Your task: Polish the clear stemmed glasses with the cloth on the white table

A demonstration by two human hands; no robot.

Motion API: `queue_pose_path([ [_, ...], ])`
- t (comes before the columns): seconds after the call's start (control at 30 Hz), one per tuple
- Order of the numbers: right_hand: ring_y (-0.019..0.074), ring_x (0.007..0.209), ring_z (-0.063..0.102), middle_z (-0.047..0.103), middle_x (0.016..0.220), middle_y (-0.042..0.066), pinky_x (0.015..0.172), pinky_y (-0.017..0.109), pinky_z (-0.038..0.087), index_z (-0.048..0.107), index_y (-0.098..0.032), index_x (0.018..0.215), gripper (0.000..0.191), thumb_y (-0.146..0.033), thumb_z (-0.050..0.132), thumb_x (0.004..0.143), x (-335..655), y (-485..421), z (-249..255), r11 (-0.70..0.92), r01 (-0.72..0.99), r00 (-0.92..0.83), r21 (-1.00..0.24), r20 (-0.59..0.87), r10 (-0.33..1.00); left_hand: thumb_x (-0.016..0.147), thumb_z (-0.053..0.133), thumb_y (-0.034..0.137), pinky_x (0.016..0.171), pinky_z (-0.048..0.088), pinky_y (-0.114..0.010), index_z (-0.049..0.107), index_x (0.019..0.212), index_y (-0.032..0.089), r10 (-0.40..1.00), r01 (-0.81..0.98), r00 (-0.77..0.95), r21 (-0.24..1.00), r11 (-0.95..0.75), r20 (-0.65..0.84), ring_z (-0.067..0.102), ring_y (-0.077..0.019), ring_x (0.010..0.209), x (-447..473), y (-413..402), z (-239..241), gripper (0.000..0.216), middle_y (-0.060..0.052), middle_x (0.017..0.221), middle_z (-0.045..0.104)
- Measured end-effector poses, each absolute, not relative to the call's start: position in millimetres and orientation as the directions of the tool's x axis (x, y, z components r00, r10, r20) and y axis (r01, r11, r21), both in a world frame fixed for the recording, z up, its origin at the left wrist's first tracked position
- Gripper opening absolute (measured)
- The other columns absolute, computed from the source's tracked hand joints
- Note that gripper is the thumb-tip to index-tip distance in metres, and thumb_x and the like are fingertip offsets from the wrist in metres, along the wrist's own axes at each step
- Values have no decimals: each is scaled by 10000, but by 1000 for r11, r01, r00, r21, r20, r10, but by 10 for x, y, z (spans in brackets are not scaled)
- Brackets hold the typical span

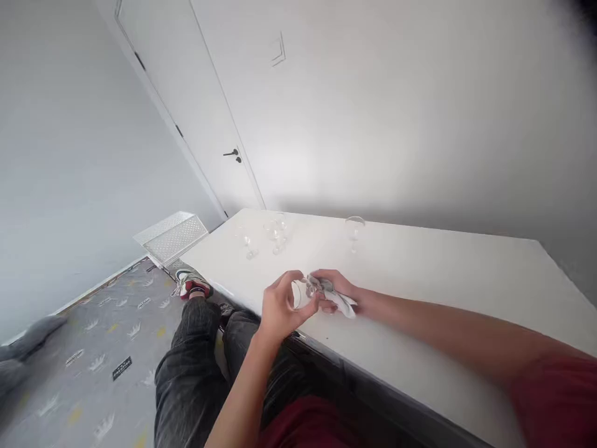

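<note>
My left hand [280,308] curls its fingers around a small clear glass [301,294] held just above the near edge of the white table [443,280]. My right hand [333,289] grips a crumpled grey-white cloth [336,298] and presses it against the glass's mouth. Both hands meet over the table's front edge, above my lap.
Several clear stemmed glasses [275,233] stand near the table's far left corner, and one more glass [354,227] stands further right by the wall. A white perforated rack [170,236] sits on the floor left of the table. A closed door [196,112] is behind.
</note>
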State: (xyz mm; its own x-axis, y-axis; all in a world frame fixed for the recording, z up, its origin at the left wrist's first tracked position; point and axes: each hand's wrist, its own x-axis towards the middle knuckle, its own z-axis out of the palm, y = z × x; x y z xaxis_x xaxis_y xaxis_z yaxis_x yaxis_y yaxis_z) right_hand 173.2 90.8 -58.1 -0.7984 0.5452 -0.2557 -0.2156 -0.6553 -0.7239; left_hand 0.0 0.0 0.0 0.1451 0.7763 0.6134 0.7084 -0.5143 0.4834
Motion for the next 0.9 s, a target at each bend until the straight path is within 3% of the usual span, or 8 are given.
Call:
queue_pose_path([
  [0.1, 95, 328, 303, 460, 486, -60, 371, 267, 278, 503, -206, 704, 314, -455, 509, 895, 1728, 870, -468, -677, -96, -819, -729, -329, 470, 818, 784, 337, 561, 430, -229, 655, 1038, 200, 764, 684, 116, 506, -525, 635, 451, -78, 493, -14, 14, -90, 290, 69, 640, 581],
  [0.2, 106, 376, 373, 491, 523, -40, 411, 261, 301, 523, -200, 718, 352, -478, 465, 927, 1684, 815, -409, -539, -93, -692, -837, -335, 639, 830, 774, 343, 541, 419, -230, 651, 1017, 212, 778, 670, 17, 570, -476, 629, 443, -71, 489, -27, 13, -127, 259, 37, 749, 677],
  [0.33, 129, 604, 531, 562, 664, -13, 607, 255, 399, 552, -194, 746, 425, -513, 442, 1004, 1697, 827, -461, 114, 38, -376, -993, 91, 922, 859, 752, 383, 481, 352, -236, 632, 983, 219, 774, 715, -107, 589, -376, 624, 377, -64, 455, 4, -24, -113, 238, 21, 832, 732],
  [0.4, 125, 606, 465, 495, 648, -23, 618, 260, 338, 514, -200, 712, 460, -503, 405, 1040, 1768, 886, -516, 415, 306, -316, -857, 320, 893, 857, 752, 394, 506, 365, -243, 644, 984, 216, 740, 788, -106, 510, -344, 664, 404, -70, 466, 30, -42, -114, 244, 12, 842, 739],
  [0.5, 141, 629, 410, 487, 658, 0, 603, 298, 233, 537, -194, 702, 434, -419, 415, 1052, 1875, 957, -572, 695, 593, -415, -407, 585, 697, 863, 746, 408, 559, 403, -250, 652, 1016, 216, 709, 851, -151, 455, -262, 689, 516, -95, 530, 33, -37, -131, 263, -6, 893, 755],
  [0.6, 156, 661, 416, 537, 657, 27, 608, 330, 188, 602, -186, 706, 378, -320, 467, 1033, 1894, 921, -583, 867, 491, -703, 90, 628, 333, 868, 744, 418, 584, 418, -253, 639, 1041, 222, 713, 859, -241, 487, -159, 658, 584, -117, 584, -16, -5, -140, 282, -5, 919, 762],
  [0.67, 153, 632, 395, 534, 619, 21, 604, 336, 171, 605, -183, 679, 390, -271, 462, 1031, 1861, 858, -589, 896, 333, -832, 294, 539, 132, 868, 743, 421, 592, 416, -253, 635, 1041, 227, 722, 861, -266, 494, -121, 638, 616, -129, 621, -49, 10, -138, 281, -3, 922, 762],
  [0.9, 159, 617, 476, 607, 640, 34, 598, 334, 209, 643, -174, 746, 317, -176, 458, 1003, 1775, 791, -660, 887, 165, -942, 431, 336, 12, 871, 735, 413, 598, 383, -261, 650, 1043, 242, 769, 899, -203, 426, -98, 606, 645, -149, 653, -5, -15, -159, 257, -10, 942, 759],
])
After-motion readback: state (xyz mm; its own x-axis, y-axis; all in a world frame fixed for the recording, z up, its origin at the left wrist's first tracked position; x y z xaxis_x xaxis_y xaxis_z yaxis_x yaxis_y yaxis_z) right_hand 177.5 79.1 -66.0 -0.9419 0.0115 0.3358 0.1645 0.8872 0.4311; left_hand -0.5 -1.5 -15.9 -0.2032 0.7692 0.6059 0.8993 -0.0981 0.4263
